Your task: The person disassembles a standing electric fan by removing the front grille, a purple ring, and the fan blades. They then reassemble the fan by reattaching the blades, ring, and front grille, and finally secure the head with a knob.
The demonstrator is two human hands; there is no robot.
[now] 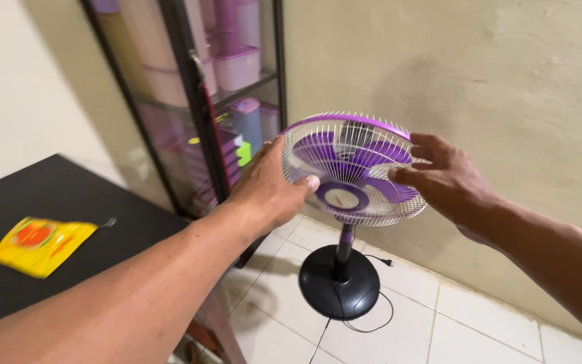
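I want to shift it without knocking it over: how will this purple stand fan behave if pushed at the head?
The purple stand fan is probably top-heavy on its thin pole, so it may tip. Its round black base likely resists somewhat. The wire grille may flex.

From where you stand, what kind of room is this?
Probably a room in a home. A purple stand fan stands on a tiled floor, and a glass-fronted cabinet holds stacked plastic containers.

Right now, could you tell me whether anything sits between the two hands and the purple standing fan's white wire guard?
Nothing visible does. The left hand and the right hand already rest on opposite sides of the purple-bladed fan's white wire guard, fingers touching the grille.
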